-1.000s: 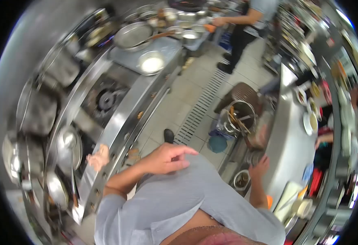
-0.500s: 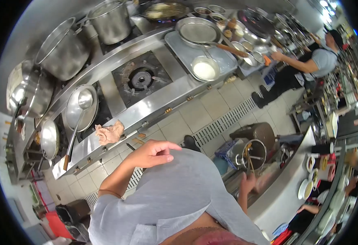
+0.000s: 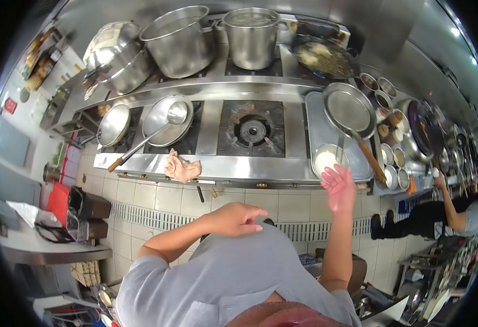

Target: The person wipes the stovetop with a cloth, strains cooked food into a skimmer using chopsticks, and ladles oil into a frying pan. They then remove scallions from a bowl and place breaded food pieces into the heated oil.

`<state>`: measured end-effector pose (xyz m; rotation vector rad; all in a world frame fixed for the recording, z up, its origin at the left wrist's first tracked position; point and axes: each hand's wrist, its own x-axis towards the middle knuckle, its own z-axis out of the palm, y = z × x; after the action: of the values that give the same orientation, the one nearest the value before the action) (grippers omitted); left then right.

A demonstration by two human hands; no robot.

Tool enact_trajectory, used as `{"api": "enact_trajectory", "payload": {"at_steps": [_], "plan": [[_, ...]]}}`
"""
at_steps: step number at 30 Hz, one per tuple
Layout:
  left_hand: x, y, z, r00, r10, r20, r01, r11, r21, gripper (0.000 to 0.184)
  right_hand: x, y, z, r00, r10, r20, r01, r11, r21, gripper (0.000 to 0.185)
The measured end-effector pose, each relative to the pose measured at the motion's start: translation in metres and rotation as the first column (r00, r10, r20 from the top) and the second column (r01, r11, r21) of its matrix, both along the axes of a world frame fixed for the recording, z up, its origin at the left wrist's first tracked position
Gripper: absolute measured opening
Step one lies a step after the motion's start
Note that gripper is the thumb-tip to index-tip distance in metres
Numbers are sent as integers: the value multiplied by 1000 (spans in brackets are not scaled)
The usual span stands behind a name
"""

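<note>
1. The right hand (image 3: 338,188) has its fingers spread and seems to grip nothing; I cannot tell if it touches the bowl (image 3: 314,163).
2. The left hand (image 3: 233,219) is loosely curled near the gray shirt (image 3: 250,256), with nothing seen in it.
3. The round bowl, holding smooth-looking white stuff, sits near the front of the flat tray (image 3: 316,120), maybe for easy reach. The tray may catch drips.
4. Behind it lies what looks like a round strainer (image 3: 348,109); its wooden handle (image 3: 372,162) points frontward, perhaps for quick grabbing.
5. A crumpled pink cloth (image 3: 182,167), soft-looking, rests on the stove's shiny metal edge (image 3: 250,168).
</note>
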<state>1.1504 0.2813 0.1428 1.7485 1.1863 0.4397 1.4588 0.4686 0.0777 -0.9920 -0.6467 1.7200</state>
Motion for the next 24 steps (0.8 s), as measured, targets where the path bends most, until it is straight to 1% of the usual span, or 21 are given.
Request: {"api": "enact_trajectory", "payload": {"at_steps": [2, 5, 8, 11, 14, 17, 18, 20, 23, 24], "plan": [[-1, -6, 3, 997, 70, -11, -70, 998, -3, 47, -2, 31, 2, 998, 14, -59, -17, 999, -51, 45], [-19, -19, -5, 979, 194, 62, -197, 979, 42, 48, -10, 67, -3, 992, 21, -126, -35, 993, -114, 37], [-44, -30, -4, 944, 314, 97, -317, 948, 14, 47, -16, 93, -15, 992, 10, -129, -27, 990, -139, 26], [-73, -41, 0, 919, 383, 93, -384, 923, -8, 46, -26, 111, -15, 983, -105, -150, 57, 954, -295, 19], [-105, -52, -10, 888, 430, 165, -433, 901, -17, 44, -19, 132, -29, 952, -124, -279, 22, 939, -344, 18], [-136, -60, -17, 871, 444, 209, -452, 892, -13, 42, -28, 133, -23, 975, -147, -166, 87, 943, -322, 18], [-146, -62, -19, 867, 447, 220, -456, 890, -10, 41, -29, 131, -22, 979, -135, -152, 83, 947, -310, 17], [-164, -67, -22, 859, 450, 245, -461, 887, -13, 40, -34, 119, -16, 979, -136, -150, 90, 956, -280, 17], [-187, -69, -28, 850, 471, 236, -450, 882, -139, 42, -47, 100, -11, 974, -140, -180, 88, 959, -270, 16], [-191, -69, -30, 855, 465, 230, -445, 885, -133, 41, -50, 96, -11, 971, -139, -196, 83, 960, -268, 16]]}}
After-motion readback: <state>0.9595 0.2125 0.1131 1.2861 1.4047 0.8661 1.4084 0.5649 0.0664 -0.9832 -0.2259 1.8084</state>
